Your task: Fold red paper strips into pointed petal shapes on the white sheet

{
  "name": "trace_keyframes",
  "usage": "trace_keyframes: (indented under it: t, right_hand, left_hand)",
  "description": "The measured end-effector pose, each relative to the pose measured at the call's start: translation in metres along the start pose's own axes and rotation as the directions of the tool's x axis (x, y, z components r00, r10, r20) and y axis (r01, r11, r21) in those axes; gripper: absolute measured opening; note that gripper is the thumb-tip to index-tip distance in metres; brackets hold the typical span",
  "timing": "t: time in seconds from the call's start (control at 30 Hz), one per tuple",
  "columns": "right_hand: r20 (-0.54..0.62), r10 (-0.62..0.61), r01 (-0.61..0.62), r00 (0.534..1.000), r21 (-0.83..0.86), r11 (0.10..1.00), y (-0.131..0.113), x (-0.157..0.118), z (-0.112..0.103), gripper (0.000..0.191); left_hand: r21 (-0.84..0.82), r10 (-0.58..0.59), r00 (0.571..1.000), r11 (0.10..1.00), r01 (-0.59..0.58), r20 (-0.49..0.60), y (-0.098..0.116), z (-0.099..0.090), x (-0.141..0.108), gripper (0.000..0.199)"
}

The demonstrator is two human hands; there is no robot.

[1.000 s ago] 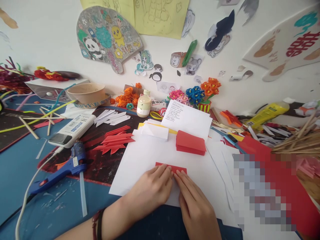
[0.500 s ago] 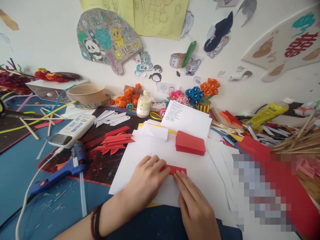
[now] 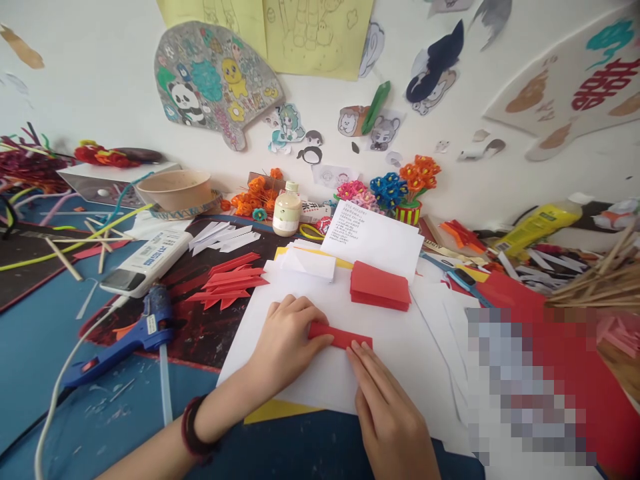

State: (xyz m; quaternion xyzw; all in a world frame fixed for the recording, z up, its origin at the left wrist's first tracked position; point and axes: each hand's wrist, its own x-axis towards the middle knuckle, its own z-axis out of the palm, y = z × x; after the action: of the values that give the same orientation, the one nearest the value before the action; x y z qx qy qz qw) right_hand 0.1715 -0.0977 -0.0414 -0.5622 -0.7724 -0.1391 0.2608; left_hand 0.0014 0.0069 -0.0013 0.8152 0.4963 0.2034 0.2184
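We record left hand [image 3: 287, 337] pinching red strip [image 3: 341, 335] at left end, right hand [image 3: 393, 407], fingers outstretched, pressing its right end.

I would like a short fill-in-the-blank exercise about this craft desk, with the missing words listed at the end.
1. The left hand and the right hand both touch a narrow paper strip coloured ____.
2. Under the strip lies a large sheet coloured ____.
3. Dark bands circle the person's ____ wrist.
4. The glue gun has a handle coloured ____.

Missing words: red; white; left; blue.
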Motion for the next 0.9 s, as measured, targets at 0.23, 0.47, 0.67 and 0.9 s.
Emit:
trace_keyframes:
  t: [0.23, 0.47, 0.67, 0.9]
  right_hand:
    - [0.031, 0.005, -0.005, 0.999, 0.006, 1.000, 0.0008, -0.0023, 0.0004, 0.041]
    - [0.054, -0.004, 0.005, 0.999, -0.017, 1.000, 0.0023, -0.0031, 0.0010, 0.041]
    - [0.031, -0.018, 0.020, 0.999, -0.085, 0.996, -0.0015, 0.0028, -0.0010, 0.041]
    - [0.074, -0.028, 0.044, 0.997, -0.222, 0.974, -0.0055, 0.0029, 0.0031, 0.049]
  left_hand:
    - [0.009, -0.034, 0.999, 0.999, 0.034, 0.009, -0.0007, 0.0026, 0.0000, 0.007]
    - [0.004, -0.038, 0.999, 0.999, 0.038, 0.015, -0.0005, 0.0027, 0.0005, 0.005]
    - [0.006, -0.039, 0.999, 0.999, 0.039, 0.023, -0.0013, 0.0031, 0.0009, 0.003]
    - [0.016, -0.032, 0.999, 0.999, 0.031, 0.027, -0.0003, 0.0022, 0.0003, 0.005]
